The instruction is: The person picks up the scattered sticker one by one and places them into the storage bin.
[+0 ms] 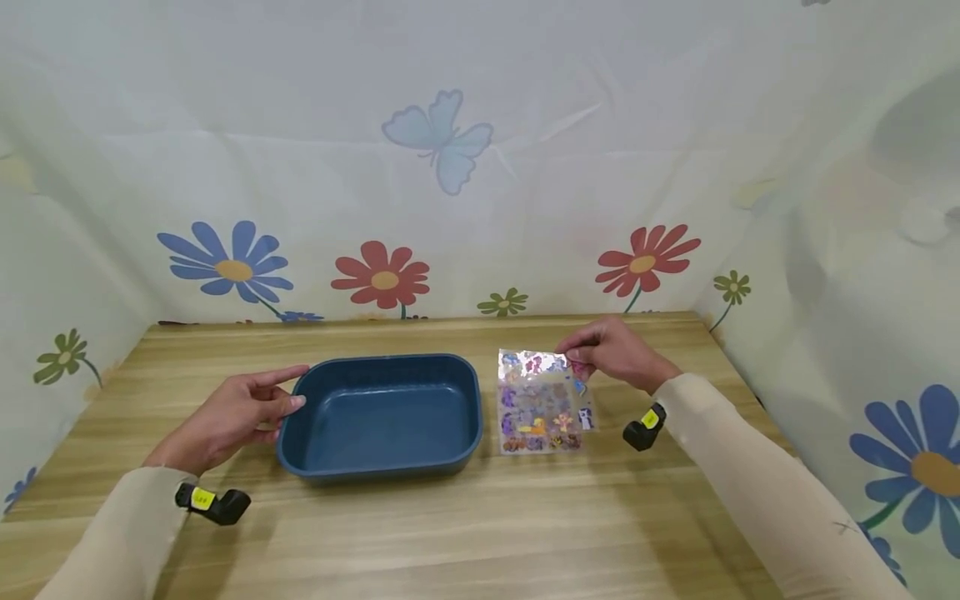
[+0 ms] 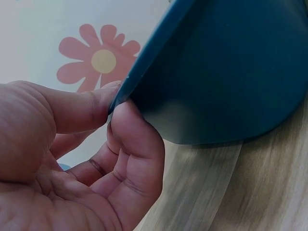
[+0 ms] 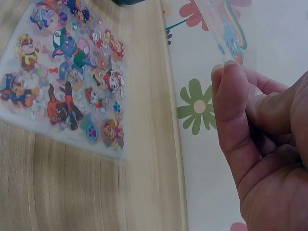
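My left hand [image 1: 232, 417] pinches the left rim of a dark blue rectangular tub [image 1: 382, 425] between thumb and fingers. The left wrist view shows the tub's side wall [image 2: 226, 72] up close, beside the curled fingers of the left hand [image 2: 96, 149]. To the right of the tub, my right hand [image 1: 618, 354] pinches the far right corner of a clear sticker sheet [image 1: 532, 364] with colourful pony figures. In the right wrist view this sheet [image 3: 231, 36] is lifted at the fingertips of the right hand [image 3: 264, 120]. Below it, more sticker sheets [image 3: 72, 72] with cartoon dogs lie on the table.
The wood-grain table [image 1: 480, 542] ends at the back and sides against a pale cloth [image 1: 555, 183] printed with flowers and a butterfly. A small black camera [image 1: 645, 427] sits on the right wrist, another black camera [image 1: 217, 504] on the left.
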The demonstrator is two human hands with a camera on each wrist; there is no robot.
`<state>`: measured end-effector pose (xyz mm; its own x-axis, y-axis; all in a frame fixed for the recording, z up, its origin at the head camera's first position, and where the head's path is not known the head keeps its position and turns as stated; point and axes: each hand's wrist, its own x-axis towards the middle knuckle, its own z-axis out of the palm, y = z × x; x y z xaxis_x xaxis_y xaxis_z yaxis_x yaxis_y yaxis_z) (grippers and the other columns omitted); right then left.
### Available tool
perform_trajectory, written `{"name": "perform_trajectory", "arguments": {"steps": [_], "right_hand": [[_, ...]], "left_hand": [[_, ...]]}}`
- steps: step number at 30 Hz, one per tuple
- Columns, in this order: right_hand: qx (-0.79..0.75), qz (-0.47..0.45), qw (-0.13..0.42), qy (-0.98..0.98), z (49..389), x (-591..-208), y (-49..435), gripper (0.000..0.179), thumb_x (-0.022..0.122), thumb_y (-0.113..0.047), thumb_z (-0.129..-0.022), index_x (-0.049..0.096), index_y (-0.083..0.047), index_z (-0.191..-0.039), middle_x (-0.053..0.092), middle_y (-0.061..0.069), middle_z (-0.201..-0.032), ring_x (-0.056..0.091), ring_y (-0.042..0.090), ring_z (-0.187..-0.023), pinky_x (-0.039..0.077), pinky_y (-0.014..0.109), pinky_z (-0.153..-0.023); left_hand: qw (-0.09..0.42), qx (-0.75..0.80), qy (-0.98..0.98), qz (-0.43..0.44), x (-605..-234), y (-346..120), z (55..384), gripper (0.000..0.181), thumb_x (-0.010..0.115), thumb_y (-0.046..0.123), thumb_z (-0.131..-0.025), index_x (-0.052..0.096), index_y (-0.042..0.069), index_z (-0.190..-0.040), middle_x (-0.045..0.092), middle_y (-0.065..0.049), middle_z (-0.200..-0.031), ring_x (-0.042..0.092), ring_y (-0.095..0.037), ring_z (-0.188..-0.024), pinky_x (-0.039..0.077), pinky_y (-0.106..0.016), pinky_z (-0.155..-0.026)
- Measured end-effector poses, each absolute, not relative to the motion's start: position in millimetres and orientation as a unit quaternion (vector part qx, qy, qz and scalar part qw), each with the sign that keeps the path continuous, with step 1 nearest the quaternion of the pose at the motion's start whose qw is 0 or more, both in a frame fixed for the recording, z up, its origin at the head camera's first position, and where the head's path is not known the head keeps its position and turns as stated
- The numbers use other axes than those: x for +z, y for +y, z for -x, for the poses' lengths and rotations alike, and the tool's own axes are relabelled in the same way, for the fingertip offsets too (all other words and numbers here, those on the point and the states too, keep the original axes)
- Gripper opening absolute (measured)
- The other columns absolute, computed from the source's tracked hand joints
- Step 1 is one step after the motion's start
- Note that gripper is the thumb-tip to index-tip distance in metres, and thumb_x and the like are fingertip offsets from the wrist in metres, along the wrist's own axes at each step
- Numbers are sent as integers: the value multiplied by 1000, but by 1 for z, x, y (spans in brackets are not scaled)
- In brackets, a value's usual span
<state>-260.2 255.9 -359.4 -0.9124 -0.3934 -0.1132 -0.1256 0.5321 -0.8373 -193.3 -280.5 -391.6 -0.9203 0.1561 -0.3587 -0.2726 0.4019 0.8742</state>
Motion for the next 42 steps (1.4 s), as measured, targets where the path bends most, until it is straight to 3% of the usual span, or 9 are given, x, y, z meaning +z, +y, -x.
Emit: {"name": "perform_trajectory", "arguments": {"steps": [26,32,42], "right_hand": [[-475,177,167,845,258,-353,227,24,59,1,-102,74,7,-120,75,22,-107,71,17,-75,63,33,-74],[-473,184,172,844,259,-353,216,24,59,0,-103,74,6,-120,75,20,-101,71,18,-75,63,32,-73],[-483,182,178,837,262,-358,204,23,58,1,-103,76,3,-117,74,20,-104,70,16,-69,61,56,-83]], "left_hand": [[191,552,811,37,-396,-281,193,74,70,28,-101,33,18,-164,59,-1,-101,57,-16,-85,59,-31,-71],[193,553,810,38,-395,-281,191,74,70,28,-101,33,18,-164,59,-1,-99,58,-16,-84,59,-31,-71],[191,552,810,41,-395,-280,192,76,72,31,-100,34,17,-164,59,-2,-98,58,-16,-84,59,-30,-71]]}}
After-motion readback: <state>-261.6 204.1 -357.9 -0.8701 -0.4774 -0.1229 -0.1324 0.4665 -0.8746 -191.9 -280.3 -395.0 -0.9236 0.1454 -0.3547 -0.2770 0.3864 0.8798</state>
